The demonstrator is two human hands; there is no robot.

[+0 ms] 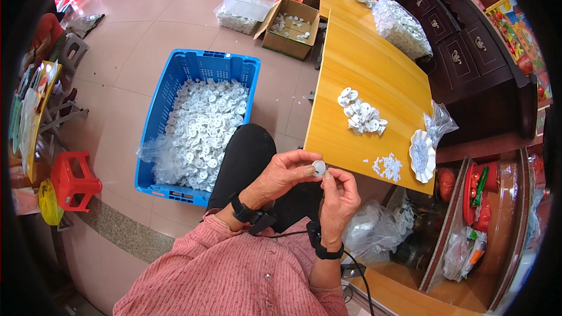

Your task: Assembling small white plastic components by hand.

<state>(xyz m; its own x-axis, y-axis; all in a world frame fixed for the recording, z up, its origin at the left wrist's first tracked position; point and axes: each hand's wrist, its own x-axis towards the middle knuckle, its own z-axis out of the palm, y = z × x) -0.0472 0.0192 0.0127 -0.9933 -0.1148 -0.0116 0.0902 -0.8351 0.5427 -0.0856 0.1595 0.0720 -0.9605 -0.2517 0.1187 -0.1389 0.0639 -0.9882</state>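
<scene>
Far left: red stool (74,180) and cluttered yellow side table (36,111), well apart from the hands. Blue crate (175,90) full of white plastic discs (205,131) sits on the floor just beside the person's left knee.

Left hand (285,174) pinches a small white disc (318,167) between thumb and forefinger, fingers closed on it, held above the lap. Right hand (338,199) meets it, fingertips curled in against the disc's edge; whether they hold a tiny part of their own, cannot tell.

Right: wooden table (374,70) with a pile of discs (362,114), a scatter of small white bits (387,167) near the front edge, a white dish (421,153) and a clear bag (440,123) at the corner.

Risk, my read: the disc is held over the gap between lap and table, so a slipped pinch likely drops it to the floor or the bags below. The bits lie close to the table edge; a sleeve brush could sweep them off.

Room: open floor left of the crate, bare tabletop beyond the pile; tight between knees, crate and table edge.
</scene>
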